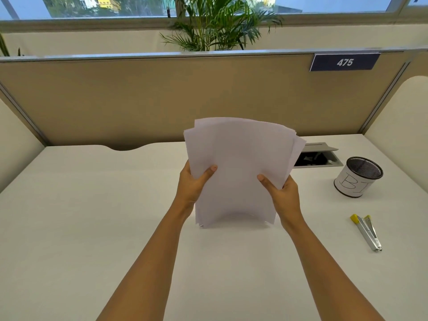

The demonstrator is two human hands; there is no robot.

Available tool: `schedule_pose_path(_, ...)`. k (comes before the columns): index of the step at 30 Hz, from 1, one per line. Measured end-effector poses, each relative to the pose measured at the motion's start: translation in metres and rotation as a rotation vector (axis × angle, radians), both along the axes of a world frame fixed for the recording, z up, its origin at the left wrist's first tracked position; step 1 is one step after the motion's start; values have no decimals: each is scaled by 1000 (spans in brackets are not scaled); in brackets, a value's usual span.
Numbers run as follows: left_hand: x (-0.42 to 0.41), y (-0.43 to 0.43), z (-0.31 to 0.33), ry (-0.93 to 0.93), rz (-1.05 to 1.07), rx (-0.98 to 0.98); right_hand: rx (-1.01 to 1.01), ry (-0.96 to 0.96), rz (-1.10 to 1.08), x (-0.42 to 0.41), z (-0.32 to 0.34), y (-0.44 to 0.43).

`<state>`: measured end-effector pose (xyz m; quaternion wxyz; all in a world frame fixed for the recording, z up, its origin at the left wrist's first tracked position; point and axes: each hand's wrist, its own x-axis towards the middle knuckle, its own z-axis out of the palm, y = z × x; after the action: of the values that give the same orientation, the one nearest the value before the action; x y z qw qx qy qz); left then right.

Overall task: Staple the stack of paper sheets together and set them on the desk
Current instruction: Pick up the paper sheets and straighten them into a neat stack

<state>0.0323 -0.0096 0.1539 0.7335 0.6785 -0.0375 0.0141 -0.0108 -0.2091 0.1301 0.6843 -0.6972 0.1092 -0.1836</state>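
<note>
White paper stack [240, 167] is gripped upright by left hand [193, 185] and right hand [283, 195], edges being squared; stapler [367, 232], right of the right hand, must be fetched next.

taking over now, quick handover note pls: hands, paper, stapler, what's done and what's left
Hands: left hand grips the stack by its left edge, right hand by its right edge.
The stack stands upright on or just above the desk, sheets uneven at the top.
The stapler lies on the desk to the right, near the cup.
Done: no staple visible.
Left: square the sheets, staple, lay them down.
</note>
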Motion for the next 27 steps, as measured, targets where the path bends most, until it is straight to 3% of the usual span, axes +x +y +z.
schedule_pose_path(10, 3, -2, 3, 47, -14, -21, 15, 44, 36, 3, -1, -8)
schedule_pose_path(16, 2, -3, -8, 102, -4, -3, -67, 209, 151, 1, -21, -12)
schedule_pose_path(21, 7, 4, 2, 142, 89, -322, -72, 175, 105, 1, -14, -27)
schedule_pose_path(24, 11, 5, 7, 136, 91, -557, 136, 119, 30, 3, -7, -33)
schedule_pose_path(27, 13, -6, 4, 176, 74, -705, 358, 71, 98, 10, 0, -20)
